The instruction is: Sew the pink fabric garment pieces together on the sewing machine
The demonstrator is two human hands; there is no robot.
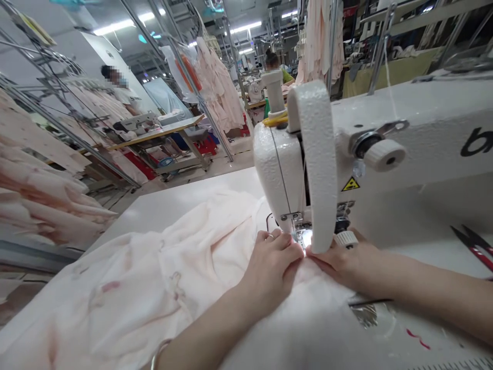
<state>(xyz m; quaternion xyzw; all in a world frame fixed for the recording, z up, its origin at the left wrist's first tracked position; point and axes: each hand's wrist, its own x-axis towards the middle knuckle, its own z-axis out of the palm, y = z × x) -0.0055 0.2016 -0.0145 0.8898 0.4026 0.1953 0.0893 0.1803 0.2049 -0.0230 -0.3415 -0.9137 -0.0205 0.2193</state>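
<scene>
Pale pink printed fabric [185,267] spreads in loose folds over the table and runs under the head of a white sewing machine [277,169]. Just left of the lit needle area, my left hand [269,262] has its curled fingers closed on the fabric. My right hand [342,259] reaches in from the other side, its thumb and fingers pinching the fabric near the needle. The machine's guard and knob hide some of the right fingers. Both sets of fingertips nearly meet in front of the presser foot.
Red-handled scissors [479,252] lie at the right on the white tabletop [215,185]. Pink garments [219,87] hang from rails behind and at the left. Two people are farther back, one beside another sewing machine [138,123]. A thread stand rises at upper right.
</scene>
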